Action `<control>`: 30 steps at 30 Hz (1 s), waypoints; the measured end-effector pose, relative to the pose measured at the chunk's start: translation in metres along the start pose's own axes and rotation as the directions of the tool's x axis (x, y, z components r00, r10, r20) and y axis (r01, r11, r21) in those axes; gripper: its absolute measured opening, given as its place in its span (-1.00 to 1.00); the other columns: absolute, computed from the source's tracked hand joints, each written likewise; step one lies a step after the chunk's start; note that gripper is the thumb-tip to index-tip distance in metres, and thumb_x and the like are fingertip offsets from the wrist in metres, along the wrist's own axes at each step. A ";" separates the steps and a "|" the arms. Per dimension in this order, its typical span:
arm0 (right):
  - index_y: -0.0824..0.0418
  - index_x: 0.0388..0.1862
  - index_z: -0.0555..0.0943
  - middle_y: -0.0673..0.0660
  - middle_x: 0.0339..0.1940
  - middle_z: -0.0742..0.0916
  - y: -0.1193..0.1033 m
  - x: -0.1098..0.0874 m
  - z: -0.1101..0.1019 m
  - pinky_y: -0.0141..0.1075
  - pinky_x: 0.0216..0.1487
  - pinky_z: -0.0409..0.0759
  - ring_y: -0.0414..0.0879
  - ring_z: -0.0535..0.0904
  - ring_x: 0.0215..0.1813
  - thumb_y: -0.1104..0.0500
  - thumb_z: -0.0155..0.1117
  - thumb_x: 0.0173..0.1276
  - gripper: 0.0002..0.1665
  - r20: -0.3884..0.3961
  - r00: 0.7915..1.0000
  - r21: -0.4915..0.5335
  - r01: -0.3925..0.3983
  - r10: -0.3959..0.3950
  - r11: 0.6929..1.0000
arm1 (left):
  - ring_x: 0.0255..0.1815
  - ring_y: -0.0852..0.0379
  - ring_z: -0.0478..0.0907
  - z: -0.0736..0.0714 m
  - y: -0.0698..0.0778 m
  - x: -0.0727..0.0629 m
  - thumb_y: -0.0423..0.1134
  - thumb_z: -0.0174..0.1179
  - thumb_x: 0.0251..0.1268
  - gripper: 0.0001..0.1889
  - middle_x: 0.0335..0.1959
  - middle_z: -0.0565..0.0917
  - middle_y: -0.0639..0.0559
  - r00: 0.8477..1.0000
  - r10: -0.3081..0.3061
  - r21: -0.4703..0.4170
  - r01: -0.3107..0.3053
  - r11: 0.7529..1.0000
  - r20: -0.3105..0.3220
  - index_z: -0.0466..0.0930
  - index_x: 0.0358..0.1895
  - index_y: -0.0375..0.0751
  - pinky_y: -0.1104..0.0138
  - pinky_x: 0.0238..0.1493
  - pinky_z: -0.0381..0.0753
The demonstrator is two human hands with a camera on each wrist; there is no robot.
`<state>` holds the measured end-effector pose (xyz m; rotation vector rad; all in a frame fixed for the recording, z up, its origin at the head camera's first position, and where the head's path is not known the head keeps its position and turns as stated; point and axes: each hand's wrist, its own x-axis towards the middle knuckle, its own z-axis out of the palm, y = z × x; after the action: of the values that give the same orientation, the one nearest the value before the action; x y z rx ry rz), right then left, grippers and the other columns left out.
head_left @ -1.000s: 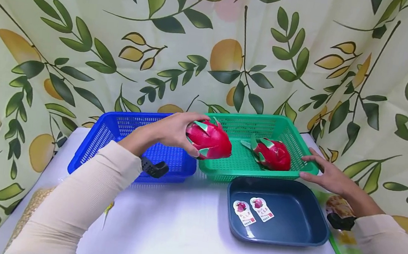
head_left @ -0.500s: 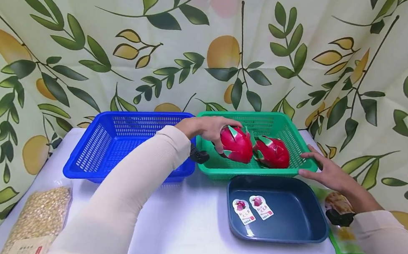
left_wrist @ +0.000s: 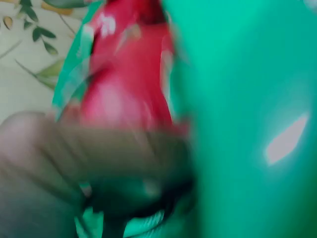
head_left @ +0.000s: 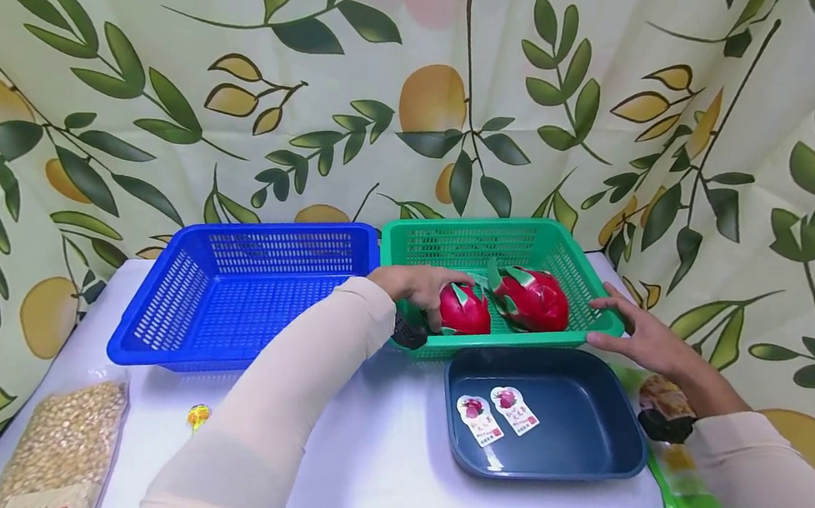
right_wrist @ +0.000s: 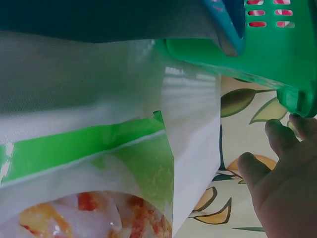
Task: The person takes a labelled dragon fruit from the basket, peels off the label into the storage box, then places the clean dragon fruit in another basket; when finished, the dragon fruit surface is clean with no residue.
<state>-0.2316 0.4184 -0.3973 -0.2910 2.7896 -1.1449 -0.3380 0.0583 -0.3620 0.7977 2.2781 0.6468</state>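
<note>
In the head view my left hand (head_left: pixel 425 285) grips a red dragon fruit (head_left: pixel 467 315) low inside the green basket (head_left: pixel 425 229), near its front left corner. The left wrist view is blurred, but the dragon fruit (left_wrist: pixel 119 94) shows beyond the fingers. A second dragon fruit (head_left: pixel 540 301) lies beside it in the basket. My right hand (head_left: pixel 643 338) rests at the basket's right rim with thumb and fingers spread. From the right wrist, that hand (right_wrist: pixel 287 178) has its fingertips by the green basket's corner (right_wrist: pixel 297 101).
A blue basket (head_left: pixel 281 233) stands at left. In front of the green one, a dark blue tray (head_left: pixel 574 449) holds two dragon fruit labels (head_left: pixel 477 421). A bag of pale kernels (head_left: pixel 66 433), a small yellow item (head_left: pixel 198 415) and a green packet (head_left: pixel 685 495) lie around.
My left hand has carried the dragon fruit rightward from above the gap between the baskets, then down into the green basket. The right hand stays at the rim.
</note>
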 end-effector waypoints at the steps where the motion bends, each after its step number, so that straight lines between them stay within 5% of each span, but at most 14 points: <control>1: 0.34 0.37 0.25 0.37 0.54 -0.06 -0.001 0.001 0.000 0.41 0.16 0.19 0.50 0.02 0.39 0.10 0.34 0.31 -0.24 -0.002 1.000 0.001 0.002 -0.002 1.000 | 0.17 -0.02 0.30 0.002 -0.001 0.000 -0.44 0.52 -0.15 0.05 0.19 0.35 -0.06 1.000 -0.005 0.000 0.005 1.000 -0.009 0.17 0.47 0.16 0.29 -0.22 0.64; 9: 0.34 0.40 0.21 0.44 0.48 0.07 -0.004 0.011 0.002 0.31 0.07 0.38 0.44 0.25 0.25 0.07 0.32 0.34 -0.21 0.013 1.000 -0.005 0.003 -0.003 1.000 | 0.27 -0.03 0.23 0.001 -0.007 -0.004 -0.38 0.50 -0.08 0.04 0.31 0.28 -0.06 0.998 0.009 -0.034 -0.011 0.999 -0.056 0.12 0.50 0.21 0.28 -0.10 0.59; 17: 0.35 0.36 0.25 0.34 0.55 -0.11 -0.001 0.013 -0.004 0.46 0.17 0.08 0.50 -0.15 0.43 0.06 0.34 0.31 -0.23 0.030 1.000 -0.006 -0.008 0.008 1.000 | 0.44 -0.07 0.08 -0.007 -0.011 -0.019 -0.17 0.48 0.00 -0.01 0.48 0.16 -0.01 0.978 0.082 0.033 -0.077 0.996 -0.193 0.08 0.52 0.21 -0.02 0.19 0.40; 30: 0.33 0.30 0.31 0.37 0.54 -0.07 -0.003 0.017 -0.009 0.50 0.14 0.01 0.50 -0.22 0.44 -0.03 0.37 0.27 -0.22 0.036 0.999 -0.071 -0.011 0.014 0.997 | 0.50 -0.03 -0.04 -0.022 -0.042 -0.098 0.00 0.43 0.07 -0.08 0.51 0.11 0.04 0.904 0.148 0.114 -0.111 0.987 -0.401 0.12 0.51 0.14 -0.06 0.37 0.08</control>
<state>-0.2493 0.4188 -0.3893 -0.2975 2.7996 -1.0296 -0.3087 -0.0425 -0.3337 0.9332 2.6634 0.8444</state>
